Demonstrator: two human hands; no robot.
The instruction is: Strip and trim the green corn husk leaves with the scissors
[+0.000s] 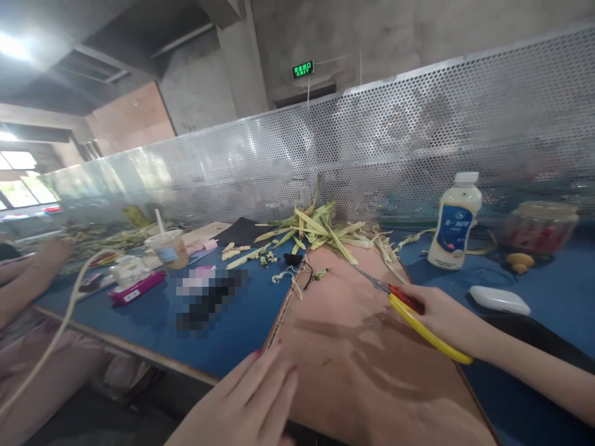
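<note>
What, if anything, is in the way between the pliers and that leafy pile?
Nothing visible. The long-nose pliers in the right hand reach right up to the leaf strips; I can't tell whether they touch.

Blue table [263,303]: brown board [337,294], pale leaf strips [320,233], bottle [454,229], drink cup [170,251].

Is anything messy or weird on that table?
Yes, a little messy: pale green leaf strips lie in a tangled heap, straying past the brown board onto the blue table. A blocky patch left of the board looks odd too, hiding whatever is there.
</note>
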